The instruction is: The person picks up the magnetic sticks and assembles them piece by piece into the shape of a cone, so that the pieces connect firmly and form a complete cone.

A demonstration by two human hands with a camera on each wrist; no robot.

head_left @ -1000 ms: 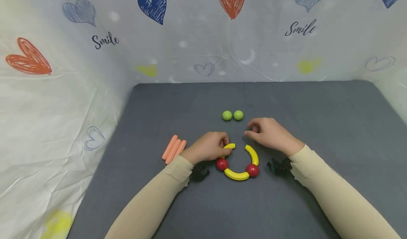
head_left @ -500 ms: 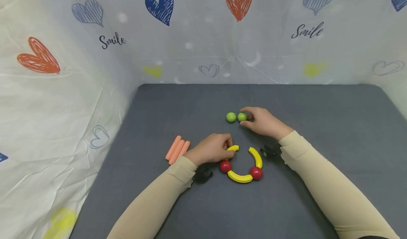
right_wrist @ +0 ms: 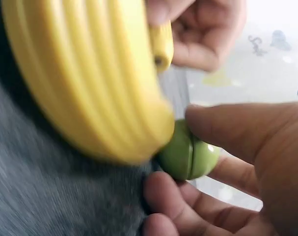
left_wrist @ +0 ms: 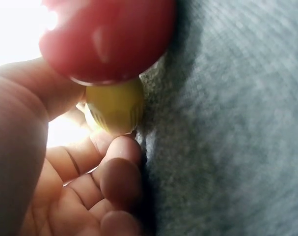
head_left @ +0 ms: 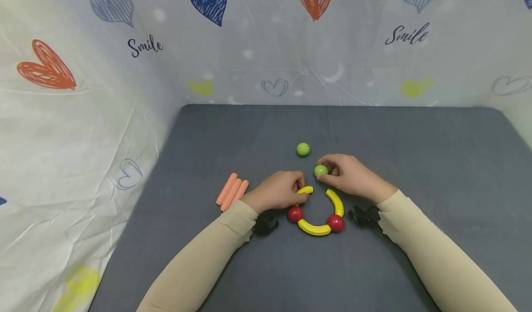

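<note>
The left hand point(head_left: 276, 193) covers most of one yellow curved piece point(head_left: 305, 190). In the left wrist view the red ball point(left_wrist: 107, 39) is cut off at the top. The right wrist view is blurred, so the green ball point(right_wrist: 188, 155) perhaps touches the nearest yellow piece.

right hand point(right_wrist: 247, 172): green ball point(right_wrist: 188, 155) is pinched between thumb above and fingers point(right_wrist: 173, 194) below
green ball: a seam is seen across it; it is held touching the end of the yellow curved piece point(right_wrist: 85, 73)
yellow curved piece: ribbed, blurred, laid on grey mat point(right_wrist: 45, 196)
left hand point(right_wrist: 203, 29): seen at top, a second yellow piece end point(right_wrist: 161, 46) is gripped
</note>
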